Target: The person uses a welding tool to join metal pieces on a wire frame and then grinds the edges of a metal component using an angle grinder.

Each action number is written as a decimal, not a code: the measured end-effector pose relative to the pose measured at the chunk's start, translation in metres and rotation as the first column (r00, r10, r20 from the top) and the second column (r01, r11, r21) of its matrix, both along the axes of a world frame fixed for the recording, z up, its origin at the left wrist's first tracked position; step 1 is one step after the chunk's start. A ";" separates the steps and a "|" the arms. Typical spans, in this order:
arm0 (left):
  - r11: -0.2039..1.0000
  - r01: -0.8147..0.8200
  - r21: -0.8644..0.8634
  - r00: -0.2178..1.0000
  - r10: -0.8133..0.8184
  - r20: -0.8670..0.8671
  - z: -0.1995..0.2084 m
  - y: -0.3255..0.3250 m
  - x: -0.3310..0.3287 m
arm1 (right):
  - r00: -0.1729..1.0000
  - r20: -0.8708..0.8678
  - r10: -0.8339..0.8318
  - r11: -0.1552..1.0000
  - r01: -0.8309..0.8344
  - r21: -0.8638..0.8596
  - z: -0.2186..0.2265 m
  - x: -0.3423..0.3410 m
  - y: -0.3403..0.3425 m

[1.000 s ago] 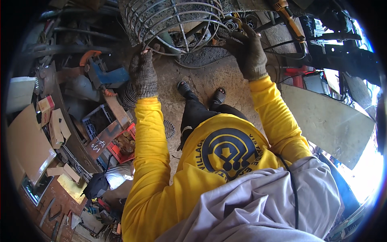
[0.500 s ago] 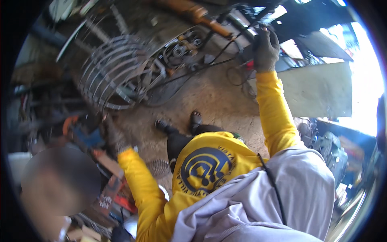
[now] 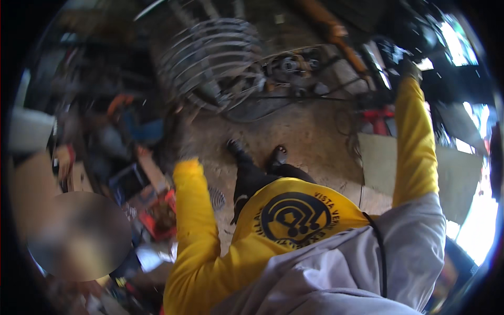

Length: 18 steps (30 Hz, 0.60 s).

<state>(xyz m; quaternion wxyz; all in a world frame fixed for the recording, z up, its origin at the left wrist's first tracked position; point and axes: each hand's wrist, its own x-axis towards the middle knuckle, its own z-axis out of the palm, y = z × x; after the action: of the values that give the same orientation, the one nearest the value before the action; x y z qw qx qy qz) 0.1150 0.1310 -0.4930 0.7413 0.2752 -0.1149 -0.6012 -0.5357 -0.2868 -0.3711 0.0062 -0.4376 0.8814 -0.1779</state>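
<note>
My right hand (image 3: 412, 71) is stretched out to the far right, up against a dark machine-like object (image 3: 401, 52) at the upper right. Its fingers are blurred into that dark shape, so whether it grips anything is unclear. My left hand (image 3: 178, 134) hangs low on the left, smeared by motion, beyond the yellow cuff. The nearest things to it are a blue piece (image 3: 144, 128) and a round cage of curved metal bars (image 3: 218, 44). Yellow sleeves cover both of my arms.
An orange cylinder-like bar (image 3: 336, 34) slants at the top. Several metal parts (image 3: 289, 65) lie beyond my feet. A pale panel (image 3: 378, 163) stands beside my right arm. At the left are a red bin (image 3: 160, 215), cardboard and another person, blurred out.
The view has swung, so the cage, metal parts and orange bar sit farther right. My right hand stays by the dark object, its fingers less visible. My left hand is blurred in both frames.
</note>
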 end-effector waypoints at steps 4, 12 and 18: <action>0.967 -0.255 -0.016 0.841 0.230 0.490 0.035 -0.001 -0.041 | 0.997 -0.043 -0.056 0.995 0.052 -0.087 -0.001 -0.004 -0.007; 0.928 0.003 -0.373 0.989 0.052 0.136 0.021 -0.002 -0.024 | 0.955 0.285 0.084 0.917 0.038 -0.397 0.069 0.026 0.039; 0.970 -0.083 -0.226 0.966 0.134 0.221 0.000 -0.001 -0.023 | 0.376 0.591 0.714 0.658 -0.072 -0.749 0.114 -0.026 0.106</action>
<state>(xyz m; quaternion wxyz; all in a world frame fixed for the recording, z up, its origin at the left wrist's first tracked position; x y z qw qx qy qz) 0.0923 0.1297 -0.4934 0.7799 0.2683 -0.2509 -0.5068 -0.5615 -0.1807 -0.2567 0.3460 -0.4746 0.5000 -0.6365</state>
